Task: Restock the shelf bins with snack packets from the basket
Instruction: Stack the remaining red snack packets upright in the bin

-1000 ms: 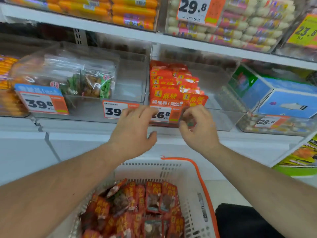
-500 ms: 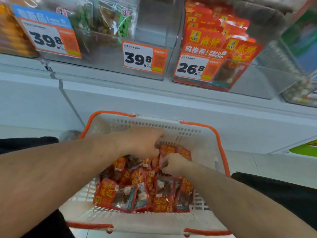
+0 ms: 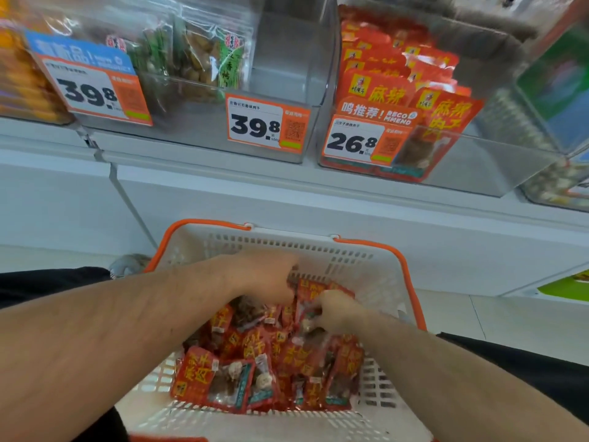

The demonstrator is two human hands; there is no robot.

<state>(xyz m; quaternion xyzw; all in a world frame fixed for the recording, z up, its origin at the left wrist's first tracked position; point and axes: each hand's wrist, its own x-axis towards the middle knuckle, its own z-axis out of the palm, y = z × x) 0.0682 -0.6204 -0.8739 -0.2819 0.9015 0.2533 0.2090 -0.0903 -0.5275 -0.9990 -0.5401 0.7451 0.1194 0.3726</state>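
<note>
Under both hands (image 3: 264, 275), basket's packets (image 3: 223, 378)

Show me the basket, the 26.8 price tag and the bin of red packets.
basket (image 3: 366, 275): head view, far white wall.
26.8 price tag (image 3: 350, 142): head view, printed digits.
bin of red packets (image 3: 478, 161): head view, clear front wall.

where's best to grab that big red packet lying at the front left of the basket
Pinch the red packet by its upper left edge, coming from above. It lies flat on top of the pile with that edge free by the basket wall; its right side touches neighbouring packets.
</note>
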